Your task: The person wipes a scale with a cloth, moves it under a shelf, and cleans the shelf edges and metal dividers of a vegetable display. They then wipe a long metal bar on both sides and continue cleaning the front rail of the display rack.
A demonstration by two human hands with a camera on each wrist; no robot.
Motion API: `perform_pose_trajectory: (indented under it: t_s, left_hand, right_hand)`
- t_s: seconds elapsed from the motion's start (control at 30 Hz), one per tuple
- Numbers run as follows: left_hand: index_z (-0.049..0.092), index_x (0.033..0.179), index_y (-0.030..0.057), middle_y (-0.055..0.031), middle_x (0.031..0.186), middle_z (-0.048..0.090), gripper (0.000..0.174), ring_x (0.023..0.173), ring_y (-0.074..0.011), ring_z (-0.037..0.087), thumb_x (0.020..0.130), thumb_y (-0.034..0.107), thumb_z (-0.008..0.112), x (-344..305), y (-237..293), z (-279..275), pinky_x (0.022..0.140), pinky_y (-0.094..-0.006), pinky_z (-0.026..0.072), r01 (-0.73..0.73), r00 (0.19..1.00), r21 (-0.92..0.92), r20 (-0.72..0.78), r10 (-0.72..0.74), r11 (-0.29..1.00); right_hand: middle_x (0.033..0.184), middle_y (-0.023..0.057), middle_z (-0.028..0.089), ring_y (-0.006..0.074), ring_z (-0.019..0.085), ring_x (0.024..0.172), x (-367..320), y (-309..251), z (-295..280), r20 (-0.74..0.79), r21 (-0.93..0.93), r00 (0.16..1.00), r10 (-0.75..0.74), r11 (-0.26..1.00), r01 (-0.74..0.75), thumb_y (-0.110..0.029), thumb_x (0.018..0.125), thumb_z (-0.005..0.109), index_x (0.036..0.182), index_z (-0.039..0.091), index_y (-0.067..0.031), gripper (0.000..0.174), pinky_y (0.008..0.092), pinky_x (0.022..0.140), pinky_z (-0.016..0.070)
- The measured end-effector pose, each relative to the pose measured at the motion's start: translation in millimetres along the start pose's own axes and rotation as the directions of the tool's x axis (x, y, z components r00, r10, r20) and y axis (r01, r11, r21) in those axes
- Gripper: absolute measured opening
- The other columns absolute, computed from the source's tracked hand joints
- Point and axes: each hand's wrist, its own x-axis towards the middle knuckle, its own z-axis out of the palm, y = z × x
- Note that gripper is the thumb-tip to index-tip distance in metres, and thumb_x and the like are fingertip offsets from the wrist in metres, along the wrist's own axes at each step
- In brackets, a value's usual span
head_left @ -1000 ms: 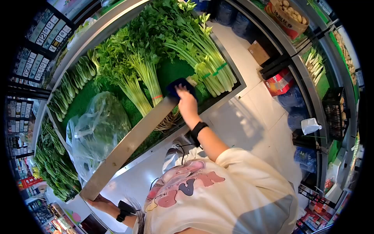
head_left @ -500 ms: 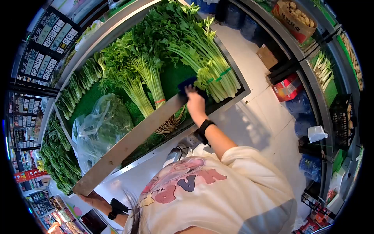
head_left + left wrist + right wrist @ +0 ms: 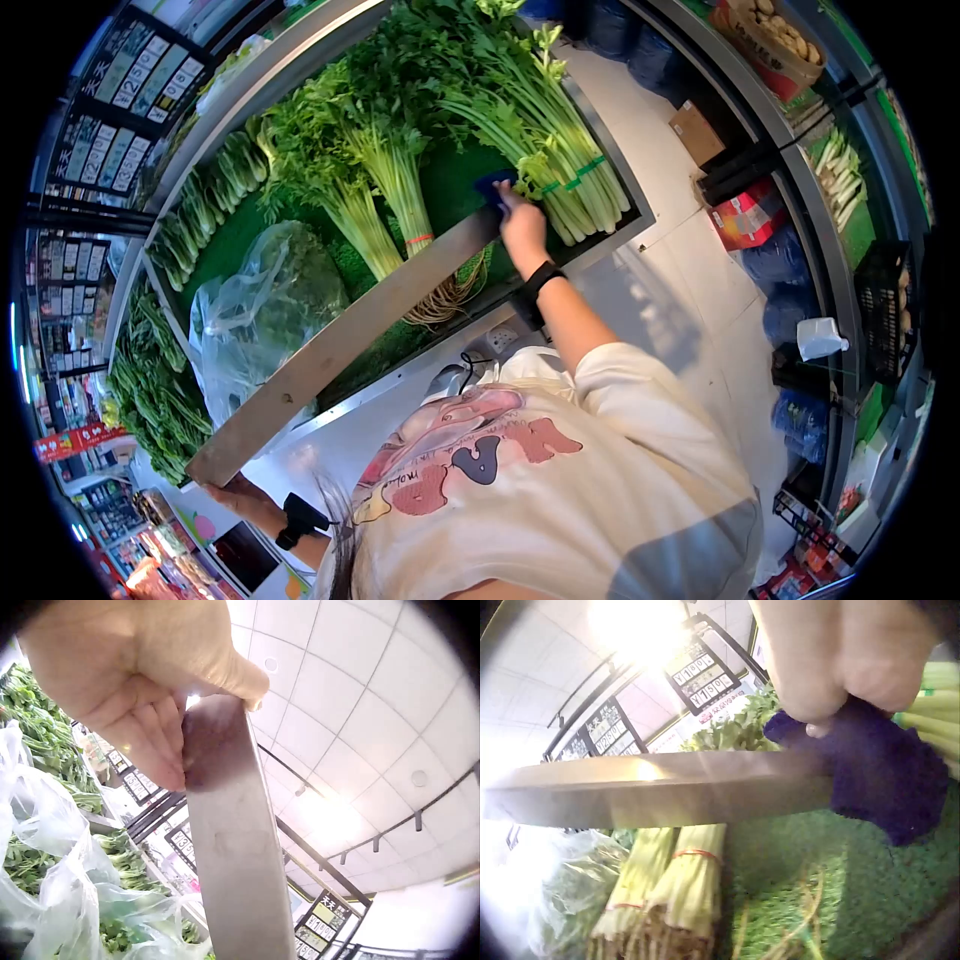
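A long flat metal strip (image 3: 330, 350) slants above the vegetable stand in the head view. My left hand (image 3: 250, 505) grips its near left end, thumb on one side and fingers curled on the other in the left wrist view. At the far end, my right hand (image 3: 524, 235) holds a dark blue cloth (image 3: 889, 776) against the strip. The cloth covers that end and hangs below it in the right wrist view. Beneath the strip lie celery bunches (image 3: 408, 200) with a red band, their roots toward me.
Green-banded celery (image 3: 580, 190) lies just right of the cloth. A clear plastic bag (image 3: 245, 310) of greens sits left, beside leafy greens (image 3: 155, 390). The stand has a metal edge (image 3: 640, 215). Price boards (image 3: 135, 90) hang at the left. A shelf with a black crate (image 3: 882, 310) stands right.
The right hand and cloth have moved right and away from me, closer to the green-banded celery. The strip's left end has shifted slightly left. The head view has also shifted.
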Motion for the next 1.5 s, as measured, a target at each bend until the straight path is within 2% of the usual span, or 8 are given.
perform_pose_trajectory:
  t_s: [0.03,0.2,0.43,0.5,0.63,1.27,1.37,1.5]
  left_hand:
    - [0.033,0.14,0.0027,-0.0154,0.136,0.044,0.074,0.128,-0.0274,0.042,0.089,0.053,0.052,-2,1,-4,0.107,-0.0387,0.0341,-0.005,1.0,-0.003,0.0,0.005,1.0]
    - [0.034,0.139,0.0024,-0.0145,0.136,0.044,0.065,0.125,-0.0242,0.043,0.095,0.049,0.045,-1,1,-14,0.105,-0.0364,0.0358,-0.066,0.997,-0.019,0.041,0.067,0.998]
    - [0.036,0.137,0.0012,-0.0146,0.135,0.046,0.066,0.123,-0.0249,0.045,0.094,0.05,0.047,-14,11,2,0.104,-0.036,0.0365,-0.043,0.999,-0.019,0.024,0.044,0.999]
    - [0.037,0.137,0.0007,-0.0149,0.135,0.046,0.066,0.123,-0.0252,0.046,0.093,0.05,0.048,-18,12,4,0.105,-0.036,0.0363,-0.051,0.998,-0.031,0.038,0.052,0.998]
    - [0.037,0.137,0.0005,-0.0154,0.136,0.045,0.067,0.124,-0.0255,0.045,0.093,0.051,0.047,-28,16,18,0.105,-0.0362,0.0358,-0.068,0.997,0.005,-0.043,0.068,0.998]
    - [0.033,0.139,0.0016,-0.0146,0.138,0.043,0.072,0.126,-0.025,0.044,0.091,0.053,0.049,-43,8,-11,0.107,-0.0359,0.0346,-0.087,0.994,-0.001,-0.07,0.087,0.996]
    - [0.032,0.14,0.0013,-0.015,0.138,0.042,0.074,0.126,-0.0256,0.043,0.091,0.054,0.049,-41,5,-17,0.108,-0.0365,0.0331,-0.126,0.991,0.001,-0.045,0.126,0.992]
    - [0.031,0.14,0.0008,-0.0162,0.139,0.04,0.077,0.127,-0.0261,0.042,0.09,0.057,0.049,-44,10,-12,0.108,-0.0367,0.0326,-0.135,0.989,0.031,-0.063,0.136,0.99]
  right_hand:
    - [0.115,0.0197,0.059,0.0337,0.058,0.104,4,-4,-10,0.091,-0.142,0.989,0.113,0.985,-0.1,-0.003,0.086,0.045,0.121,0.06,-0.0132,0.04,0.0404,0.083,0.0494]
    - [0.123,0.0171,0.057,0.0325,0.056,0.112,-39,-24,15,-0.059,-0.027,0.951,-0.302,0.953,0.301,0.003,0.078,0.049,0.12,0.06,-0.0078,0.045,0.04,0.094,0.0469]
    - [0.116,0.0127,0.064,0.0217,0.061,0.107,-75,-80,-30,0.294,0.594,0.93,-0.22,0.805,0.002,-0.003,0.088,0.057,0.12,0.059,-0.0035,0.033,0.0308,0.092,0.046]
    - [0.112,0.0126,0.064,0.0213,0.062,0.104,-61,-55,-46,0.561,0.81,0.825,-0.074,0.255,-0.528,-0.005,0.09,0.057,0.119,0.057,0.0008,0.03,0.0331,0.091,0.0482]
    - [0.112,0.0123,0.063,0.0227,0.062,0.102,-42,-7,-60,0.692,0.714,0.72,-0.051,-0.1,-0.693,-0.01,0.093,0.054,0.119,0.053,-0.0016,0.027,0.0392,0.091,0.0509]
    - [0.116,0.0104,0.062,0.0172,0.058,0.105,-45,13,-17,0.159,0.877,0.916,0.368,0.373,-0.302,-0.006,0.093,0.054,0.122,0.054,0.005,0.031,0.0286,0.09,0.0442]
    - [0.12,0.0165,0.061,0.023,0.058,0.108,-49,7,-6,-0.132,0.378,0.966,0.223,0.912,-0.159,-0.011,0.093,0.055,0.126,0.05,0.0076,0.038,0.0309,0.093,0.043]
    - [0.136,0.0272,0.044,0.0371,0.044,0.126,-69,-10,0,-0.045,0.197,0.999,-0.013,0.98,0.021,-0.021,0.092,0.054,0.13,0.043,0.0088,0.049,0.0359,0.103,0.035]
